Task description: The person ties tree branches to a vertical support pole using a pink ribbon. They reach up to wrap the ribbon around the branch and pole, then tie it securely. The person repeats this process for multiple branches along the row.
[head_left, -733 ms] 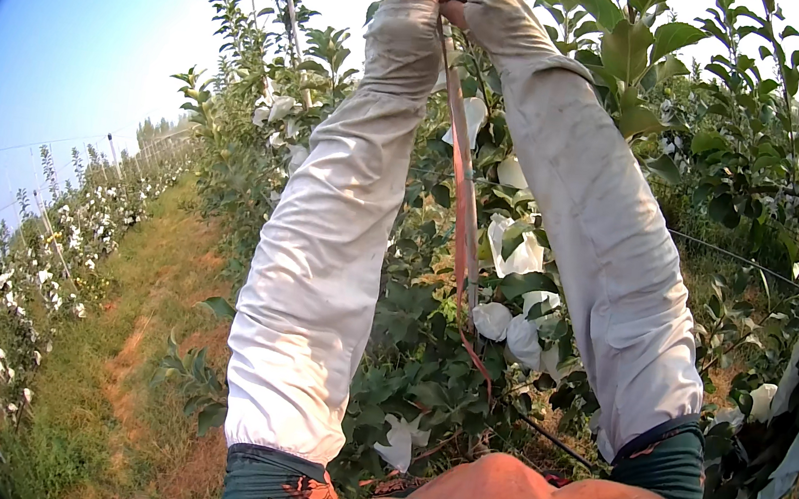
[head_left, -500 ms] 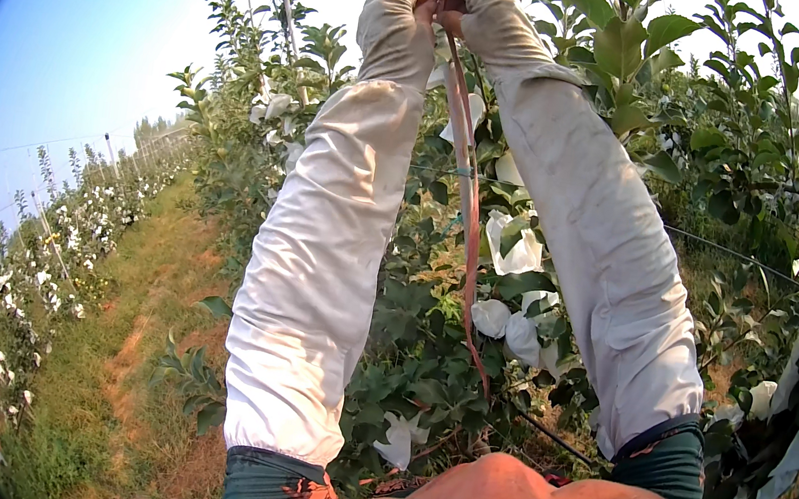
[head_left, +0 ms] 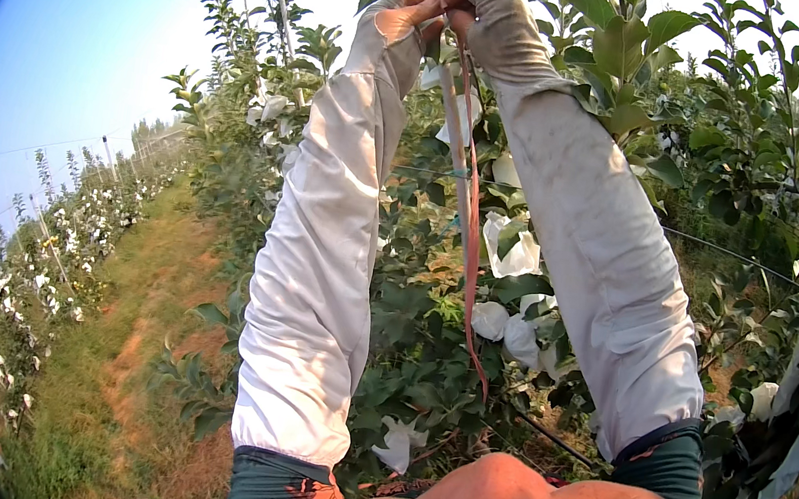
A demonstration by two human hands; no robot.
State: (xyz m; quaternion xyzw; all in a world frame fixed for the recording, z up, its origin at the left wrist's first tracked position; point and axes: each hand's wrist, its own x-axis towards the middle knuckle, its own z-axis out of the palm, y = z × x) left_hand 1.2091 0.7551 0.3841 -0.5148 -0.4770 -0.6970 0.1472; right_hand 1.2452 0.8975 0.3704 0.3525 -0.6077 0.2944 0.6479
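Observation:
High at the top of the view, my two hands meet at a pale upright pole (head_left: 459, 131) beside a leafy shoot. My left hand (head_left: 408, 18) is closed, its thumb and fingers pinching a pink plastic strip (head_left: 472, 259). My right hand (head_left: 467, 6) pinches the same strip right beside it, fingertips nearly touching. From my fingers the strip's long tail hangs down along the pole to the foliage below. Off-white sleeves cover both forearms and part of the hands. Exactly how the strip passes round the pole is hidden by my fingers.
Leafy fruit trees with white bags (head_left: 517, 250) stand in front and to the right. A thin wire (head_left: 751, 261) crosses behind my right arm. On the left runs a grassy lane (head_left: 141, 337), with another tree row (head_left: 43, 273) beyond it.
My left hand has turned and lowered slightly, with its thumb now showing against the strip. The left forearm has shifted a little right. The strip's upper part now hangs farther from the pole.

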